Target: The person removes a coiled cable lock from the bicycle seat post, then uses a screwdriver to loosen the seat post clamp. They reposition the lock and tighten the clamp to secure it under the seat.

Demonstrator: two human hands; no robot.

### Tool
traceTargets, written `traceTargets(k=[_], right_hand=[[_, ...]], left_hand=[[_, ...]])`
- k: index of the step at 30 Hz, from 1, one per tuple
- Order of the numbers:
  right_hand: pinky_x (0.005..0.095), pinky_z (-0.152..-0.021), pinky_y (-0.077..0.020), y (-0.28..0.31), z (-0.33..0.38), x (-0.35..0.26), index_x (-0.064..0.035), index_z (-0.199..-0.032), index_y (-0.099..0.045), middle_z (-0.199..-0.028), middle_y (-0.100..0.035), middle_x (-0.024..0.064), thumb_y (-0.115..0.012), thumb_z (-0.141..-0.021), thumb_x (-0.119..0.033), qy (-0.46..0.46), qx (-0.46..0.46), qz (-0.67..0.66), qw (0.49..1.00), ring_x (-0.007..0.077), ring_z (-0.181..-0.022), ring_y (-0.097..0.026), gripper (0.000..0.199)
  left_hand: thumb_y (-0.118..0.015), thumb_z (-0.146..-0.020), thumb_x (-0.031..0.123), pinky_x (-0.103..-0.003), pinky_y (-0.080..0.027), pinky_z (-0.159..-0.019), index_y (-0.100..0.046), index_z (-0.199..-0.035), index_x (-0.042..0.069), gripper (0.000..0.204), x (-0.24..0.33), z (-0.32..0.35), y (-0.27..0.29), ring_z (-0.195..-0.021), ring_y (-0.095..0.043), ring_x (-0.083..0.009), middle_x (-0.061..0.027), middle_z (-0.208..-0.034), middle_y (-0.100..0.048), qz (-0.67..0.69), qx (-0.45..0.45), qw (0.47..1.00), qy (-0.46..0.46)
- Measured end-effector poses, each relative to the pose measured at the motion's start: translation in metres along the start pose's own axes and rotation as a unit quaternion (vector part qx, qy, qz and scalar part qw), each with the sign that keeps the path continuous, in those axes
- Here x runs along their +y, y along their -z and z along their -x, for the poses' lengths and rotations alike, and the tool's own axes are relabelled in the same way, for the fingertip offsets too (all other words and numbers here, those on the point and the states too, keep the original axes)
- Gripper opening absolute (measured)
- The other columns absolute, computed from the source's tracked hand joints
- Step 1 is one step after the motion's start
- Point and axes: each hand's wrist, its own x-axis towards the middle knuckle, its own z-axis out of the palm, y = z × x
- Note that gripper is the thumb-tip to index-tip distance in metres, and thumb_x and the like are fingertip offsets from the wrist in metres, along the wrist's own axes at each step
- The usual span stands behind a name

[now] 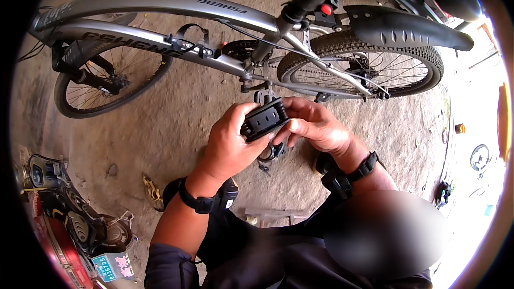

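Note:
A black bicycle pedal [265, 119] is held between both hands in the middle of the view. My left hand [227, 142] grips its left end from below, thumb on top. My right hand [316, 126] holds its right end with the fingers curled over it. Just beyond the pedal lies a grey bicycle [166, 8], its crank arm [257, 86] pointing toward my hands. A second small black part [270, 152] shows on the ground under my hands, partly hidden.
The bicycle's rear wheel [369, 67] with a black mudguard [407, 29] is at right, the front wheel [107, 83] at left. A red scooter [69, 230] stands at lower left. Bare dirt floor [171, 128] surrounds me. A yellowish scrap [153, 192] lies near my left forearm.

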Motion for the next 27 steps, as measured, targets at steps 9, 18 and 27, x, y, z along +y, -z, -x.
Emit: traceTargets(k=[9, 18, 27], right_hand=[[0.0225, -0.073, -0.058, 0.016, 0.004, 0.009, -0.0044, -0.123, -0.058, -0.107, -0.071, 0.0063, -0.07, -0.099, -0.021, -0.002, 0.07, -0.093, 0.993, 0.0157, -0.09, -0.074, 0.031], [0.0231, -0.072, -0.0554, 0.015, 0.011, 0.01, -0.006, -0.119, -0.06, -0.106, -0.07, 0.0043, -0.068, -0.1, -0.016, 0.052, 0.108, -0.067, 0.991, 0.0131, -0.089, -0.072, 0.023], [0.0285, -0.083, -0.059, 0.01, 0.005, 0.019, -0.0066, -0.142, -0.052, -0.118, -0.069, 0.0087, -0.065, -0.1, -0.006, 0.082, 0.11, -0.015, 0.99, 0.0187, -0.102, -0.072, 0.044]], left_hand=[[-0.082, -0.084, 0.008, -0.036, -0.05, -0.102, -0.043, -0.14, 0.0, 0.069, 0.004, -0.015, -0.02, -0.119, -0.059, -0.0207, -0.0139, -0.127, -0.059, 0.27, -0.036, 0.953, 0.13], [-0.074, -0.091, 0.003, -0.031, -0.051, -0.099, -0.047, -0.137, 0.0, 0.054, 0.003, -0.02, -0.022, -0.116, -0.06, -0.015, -0.0102, -0.125, -0.061, 0.378, -0.065, 0.9, 0.208], [-0.067, -0.092, -0.004, -0.027, -0.052, -0.09, -0.056, -0.129, 0.003, 0.039, 0.003, -0.014, -0.022, -0.111, -0.062, -0.0142, -0.0069, -0.124, -0.064, 0.36, -0.021, 0.914, 0.187]])
